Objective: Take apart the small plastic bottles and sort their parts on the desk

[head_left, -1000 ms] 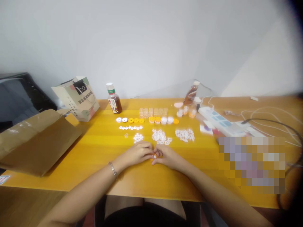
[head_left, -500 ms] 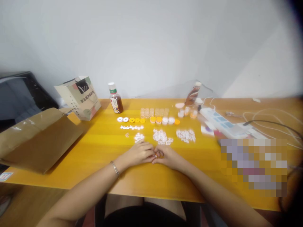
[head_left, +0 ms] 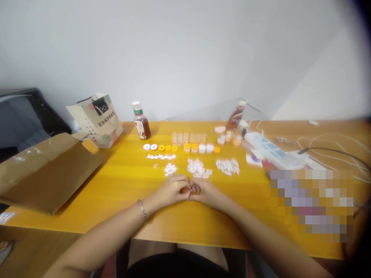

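My left hand (head_left: 176,188) and my right hand (head_left: 205,192) meet low over the table, thumbs and fingertips pinched together. Between them is something tiny and pale, too small and blurred to name. Just beyond my left hand lies a pile of small white round pieces (head_left: 170,169). Past my right hand are a heap of clear plastic pieces (head_left: 196,168) and a second clear heap (head_left: 227,166). Further back run a row of small white pieces (head_left: 161,156), a row of white and orange discs with centre holes (head_left: 161,147), orange and white caps (head_left: 198,148) and clear little cylinders (head_left: 189,138).
At the left stand a brown paper bag (head_left: 55,173) and a printed paper bag (head_left: 106,123). Two drink bottles, a dark one (head_left: 142,127) and a tilted one (head_left: 236,115), are at the back. A power strip (head_left: 271,150) with cables lies right, near a blurred-out patch.
The fingers of my left hand have shifted and curled, opening a gap between thumb and index finger. My right hand has stayed nearly still. The laid-out pieces look the same.
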`<state>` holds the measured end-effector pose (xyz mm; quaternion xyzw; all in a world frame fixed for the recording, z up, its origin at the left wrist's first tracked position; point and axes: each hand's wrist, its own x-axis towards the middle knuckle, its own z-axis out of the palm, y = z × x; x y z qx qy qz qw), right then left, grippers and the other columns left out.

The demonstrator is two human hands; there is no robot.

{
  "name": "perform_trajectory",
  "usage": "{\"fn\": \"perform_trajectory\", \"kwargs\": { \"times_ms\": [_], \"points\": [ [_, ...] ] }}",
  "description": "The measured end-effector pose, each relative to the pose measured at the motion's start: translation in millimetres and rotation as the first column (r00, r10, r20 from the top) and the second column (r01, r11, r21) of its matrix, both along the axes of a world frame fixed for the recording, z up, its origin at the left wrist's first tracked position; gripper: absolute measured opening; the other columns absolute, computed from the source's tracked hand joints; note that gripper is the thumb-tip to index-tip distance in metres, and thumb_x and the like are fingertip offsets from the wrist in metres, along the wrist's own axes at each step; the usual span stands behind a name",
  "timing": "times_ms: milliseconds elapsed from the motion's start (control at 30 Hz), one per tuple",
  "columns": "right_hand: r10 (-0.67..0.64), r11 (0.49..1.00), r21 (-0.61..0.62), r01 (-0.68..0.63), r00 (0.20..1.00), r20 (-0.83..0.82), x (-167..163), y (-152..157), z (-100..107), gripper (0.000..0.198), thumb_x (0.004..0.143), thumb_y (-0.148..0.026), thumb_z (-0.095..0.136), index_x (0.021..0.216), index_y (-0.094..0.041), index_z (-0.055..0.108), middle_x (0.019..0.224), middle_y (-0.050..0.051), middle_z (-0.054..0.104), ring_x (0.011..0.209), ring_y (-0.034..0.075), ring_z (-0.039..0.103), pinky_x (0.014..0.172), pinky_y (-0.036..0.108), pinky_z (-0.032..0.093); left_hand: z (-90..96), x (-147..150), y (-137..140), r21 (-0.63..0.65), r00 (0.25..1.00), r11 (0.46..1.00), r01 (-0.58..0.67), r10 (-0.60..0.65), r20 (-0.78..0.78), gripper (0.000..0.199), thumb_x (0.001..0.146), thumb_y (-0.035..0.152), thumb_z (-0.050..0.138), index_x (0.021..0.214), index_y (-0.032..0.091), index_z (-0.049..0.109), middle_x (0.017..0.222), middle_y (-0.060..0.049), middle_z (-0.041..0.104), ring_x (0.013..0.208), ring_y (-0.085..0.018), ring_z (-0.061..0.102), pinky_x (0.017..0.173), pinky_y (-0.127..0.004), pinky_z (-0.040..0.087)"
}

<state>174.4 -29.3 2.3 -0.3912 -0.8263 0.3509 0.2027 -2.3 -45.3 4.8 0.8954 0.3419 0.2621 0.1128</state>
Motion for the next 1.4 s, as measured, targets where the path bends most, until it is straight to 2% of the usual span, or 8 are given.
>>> {"fn": "perform_trajectory", "kwargs": {
  "times_ms": [100, 167, 333, 633, 1033, 1133, 1300, 1400],
  "points": [
    [-0.006, 1.000, -0.001, 0.006, 1.000, 0.002, 0.3, -1.6, 2.5, 0.028, 0.061, -0.031, 0.075, 0.068, -0.018, 0.051, 0.060, -0.005, 0.045, 0.055, 0.009, 0.040, 0.051, 0.021, 0.032, 4.0, -9.0, 4.5, -0.009, 0.997, 1.000, -0.029, 0.030, 0.071, 0.012, 0.082, 0.025, 0.053, 0.080, 0.017, 0.061, 0.077, -0.002, 0.060, 0.073, -0.012, 0.054, 0.067, -0.023, 0.040],
    [-0.011, 1.000, -0.008, 0.011, 1.000, 0.010, 0.9, -2.6, 3.8, 0.028, 0.061, -0.032, 0.074, 0.072, -0.018, 0.053, 0.061, -0.005, 0.046, 0.056, 0.009, 0.041, 0.052, 0.021, 0.032, 6.9, -22.5, 11.9, 0.030, 0.990, 0.993, -0.117, 0.115, 0.081, 0.013, 0.082, 0.026, 0.053, 0.080, 0.017, 0.062, 0.077, -0.002, 0.060, 0.073, -0.013, 0.055, 0.068, -0.024, 0.040],
    [-0.016, 1.000, -0.018, 0.016, 0.999, 0.034, 2.3, -3.4, 4.9, 0.027, 0.063, -0.033, 0.073, 0.075, -0.017, 0.055, 0.066, -0.003, 0.049, 0.060, 0.010, 0.044, 0.055, 0.022, 0.033, 9.3, -58.1, 34.0, 0.154, 0.941, 0.932, -0.328, 0.336, -0.030, 0.012, 0.081, 0.026, 0.054, 0.078, 0.018, 0.063, 0.078, -0.002, 0.061, 0.074, -0.014, 0.056, 0.070, -0.026, 0.039],
    [-0.025, 0.999, -0.041, 0.026, 0.999, 0.037, 2.0, -4.5, 7.9, 0.026, 0.063, -0.032, 0.073, 0.074, -0.017, 0.055, 0.066, -0.003, 0.051, 0.059, 0.010, 0.045, 0.055, 0.022, 0.034, 6.8, -59.7, 38.2, 0.246, 0.887, 0.905, -0.347, 0.402, -0.228, 0.012, 0.082, 0.025, 0.052, 0.077, 0.020, 0.062, 0.082, -0.002, 0.061, 0.080, -0.016, 0.055, 0.070, -0.028, 0.034],
    [-0.022, 0.997, -0.068, 0.024, 1.000, 0.021, 3.0, -4.2, 8.5, 0.025, 0.064, -0.033, 0.072, 0.076, -0.017, 0.056, 0.066, -0.003, 0.051, 0.060, 0.011, 0.045, 0.054, 0.022, 0.034, 10.3, -59.1, 33.1, 0.157, 0.944, 0.946, -0.283, 0.304, -0.132, 0.010, 0.081, 0.024, 0.054, 0.081, 0.019, 0.062, 0.081, -0.002, 0.060, 0.078, -0.014, 0.055, 0.072, -0.027, 0.037],
    [-0.017, 0.997, -0.070, 0.018, 1.000, 0.017, 3.3, -4.1, 8.0, 0.025, 0.064, -0.032, 0.072, 0.077, -0.017, 0.057, 0.065, -0.003, 0.051, 0.059, 0.010, 0.045, 0.054, 0.022, 0.034, 16.1, -50.6, 25.0, 0.139, 0.973, 0.973, -0.184, 0.200, -0.116, 0.012, 0.083, 0.025, 0.051, 0.086, 0.019, 0.061, 0.083, -0.003, 0.060, 0.079, -0.014, 0.054, 0.073, -0.028, 0.038],
    [-0.007, 0.999, -0.037, 0.007, 1.000, 0.000, 3.6, -3.2, 4.7, 0.023, 0.065, -0.031, 0.071, 0.077, -0.018, 0.058, 0.063, -0.004, 0.049, 0.057, 0.010, 0.044, 0.053, 0.021, 0.033, 17.9, -32.0, 9.9, 0.063, 0.986, 0.992, 0.106, -0.096, -0.139, 0.017, 0.088, 0.029, 0.047, 0.088, 0.018, 0.060, 0.085, -0.003, 0.060, 0.080, -0.013, 0.053, 0.075, -0.026, 0.038],
    [-0.002, 1.000, -0.015, 0.001, 1.000, -0.027, 3.3, -2.2, 2.1, 0.024, 0.064, -0.031, 0.072, 0.077, -0.018, 0.057, 0.062, -0.005, 0.048, 0.056, 0.010, 0.043, 0.053, 0.021, 0.034, 12.5, -26.3, 8.3, 0.099, 0.976, 0.984, 0.151, -0.132, -0.175, 0.019, 0.089, 0.031, 0.045, 0.090, 0.018, 0.060, 0.087, -0.004, 0.060, 0.081, -0.013, 0.053, 0.075, -0.027, 0.037]
  ]
}}
